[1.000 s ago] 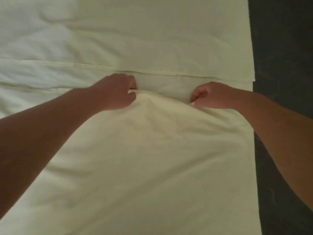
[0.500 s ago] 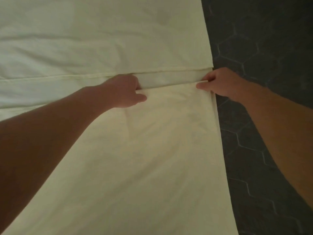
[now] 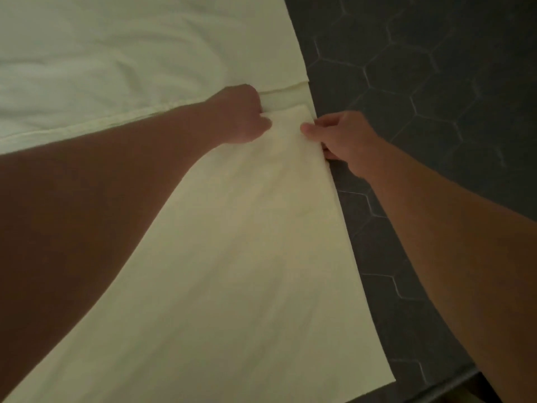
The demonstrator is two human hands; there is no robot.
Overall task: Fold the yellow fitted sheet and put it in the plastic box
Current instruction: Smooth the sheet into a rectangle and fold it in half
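The pale yellow fitted sheet [image 3: 247, 257] lies spread flat on the floor and fills most of the view. A near layer is folded up toward a hemmed edge across the middle. My left hand [image 3: 241, 114] grips the top edge of that folded layer with curled fingers. My right hand [image 3: 334, 135] pinches the same layer at its right corner, thumb on top, at the sheet's right border. The plastic box is not in view.
Dark floor with hexagonal tiles [image 3: 436, 82] runs along the right side of the sheet. The sheet's far part [image 3: 116, 53] lies wrinkled at the upper left.
Both hands moved right along the folded edge, the right hand reaching the sheet's right corner. The view swung so the sheet's border now runs diagonally.
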